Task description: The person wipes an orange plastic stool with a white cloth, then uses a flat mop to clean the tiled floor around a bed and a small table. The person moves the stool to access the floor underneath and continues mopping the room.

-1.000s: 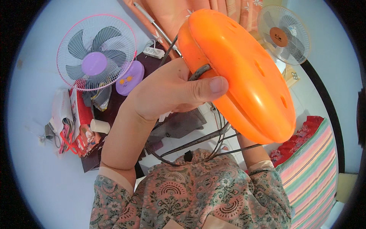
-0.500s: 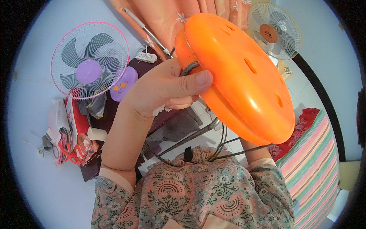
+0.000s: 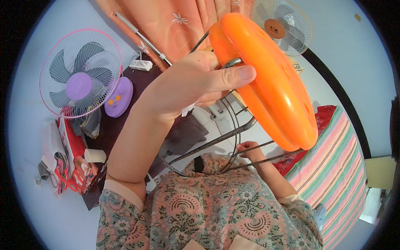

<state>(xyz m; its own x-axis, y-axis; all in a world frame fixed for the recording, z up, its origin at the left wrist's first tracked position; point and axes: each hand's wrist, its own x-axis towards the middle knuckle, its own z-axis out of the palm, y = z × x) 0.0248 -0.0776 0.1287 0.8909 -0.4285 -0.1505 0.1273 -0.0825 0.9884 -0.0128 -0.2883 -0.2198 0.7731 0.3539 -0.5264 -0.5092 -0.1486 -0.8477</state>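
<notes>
head view: stool (image 3: 280,93), its glossy orange seat (image 3: 271,79) grooved along the edge, its frame (image 3: 208,144) of dark bent metal, held tilted before the patterned shirt (image 3: 200,208). left hand (image 3: 193,81) clasps the seat's edge; right hand (image 3: 249,151) curls beside the frame, whether pinching it cannot be told.

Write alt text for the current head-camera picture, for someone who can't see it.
A person's left hand grips a tilted stool with a rounded, glossy orange seat and dark metal frame; the right hand is at the frame. A pink-rimmed purple fan stands at left.
</notes>
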